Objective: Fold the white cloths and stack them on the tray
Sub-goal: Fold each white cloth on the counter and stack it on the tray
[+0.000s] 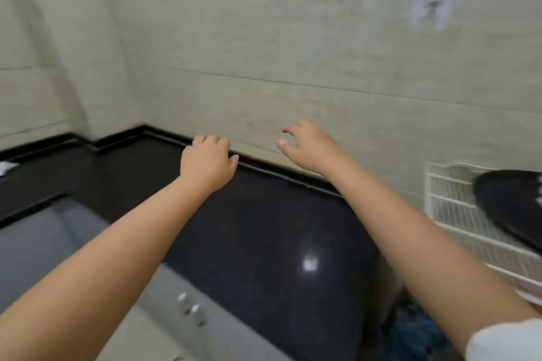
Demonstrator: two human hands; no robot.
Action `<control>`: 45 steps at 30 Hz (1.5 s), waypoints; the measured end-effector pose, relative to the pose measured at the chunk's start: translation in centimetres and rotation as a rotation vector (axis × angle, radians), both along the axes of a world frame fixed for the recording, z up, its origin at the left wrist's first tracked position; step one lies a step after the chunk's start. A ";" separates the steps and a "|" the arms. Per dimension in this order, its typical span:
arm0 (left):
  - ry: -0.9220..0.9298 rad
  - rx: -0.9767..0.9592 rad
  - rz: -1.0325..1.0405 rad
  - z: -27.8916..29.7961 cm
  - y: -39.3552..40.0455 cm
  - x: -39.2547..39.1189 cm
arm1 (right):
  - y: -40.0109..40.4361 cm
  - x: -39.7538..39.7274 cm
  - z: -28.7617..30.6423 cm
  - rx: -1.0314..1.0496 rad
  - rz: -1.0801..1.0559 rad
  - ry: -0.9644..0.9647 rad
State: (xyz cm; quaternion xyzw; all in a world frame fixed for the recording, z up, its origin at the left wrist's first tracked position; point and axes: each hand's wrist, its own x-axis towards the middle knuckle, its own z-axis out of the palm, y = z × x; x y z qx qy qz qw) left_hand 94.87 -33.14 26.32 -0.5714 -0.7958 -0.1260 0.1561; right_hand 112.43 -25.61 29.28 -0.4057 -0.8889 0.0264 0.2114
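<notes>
Both my arms reach forward over a black stone counter [264,214] toward the tiled wall. My left hand [206,160] hovers at the counter's back edge with its fingers loosely curled down, holding nothing. My right hand [308,145] is raised a little higher in front of the wall, fingers spread and relaxed, also empty. A scrap of something white [6,167] lies at the far left edge of the counter. No tray shows in this view. The picture is blurred.
A grey sink basin [44,237] sits at the lower left. A white wire rack [457,208] stands at the right with a dark object [510,199] on it. Something blue [416,334] lies low beside the counter's right end.
</notes>
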 end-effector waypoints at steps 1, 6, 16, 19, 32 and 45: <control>-0.013 -0.015 0.086 0.0 -2.4 -3.2 | -1.2 -3.6 -0.3 -0.003 0.055 0.001; -0.049 -0.088 0.412 -1.4 -13.2 -15.9 | -7.3 -19.7 -2.7 -0.113 0.319 -0.055; -0.083 -0.156 0.765 -5.6 -24.2 -37.2 | -14.5 -48.0 -8.1 -0.207 0.697 -0.138; -0.109 -0.167 0.824 -6.1 -23.9 -45.0 | -13.4 -57.0 -8.8 -0.200 0.744 -0.137; -0.192 -0.173 0.900 -5.5 -19.1 -73.9 | -5.5 -86.4 -8.2 -0.199 0.711 -0.137; -0.329 -0.243 0.780 -13.0 -10.1 -105.1 | 4.4 -116.8 -16.4 -0.373 0.500 -0.323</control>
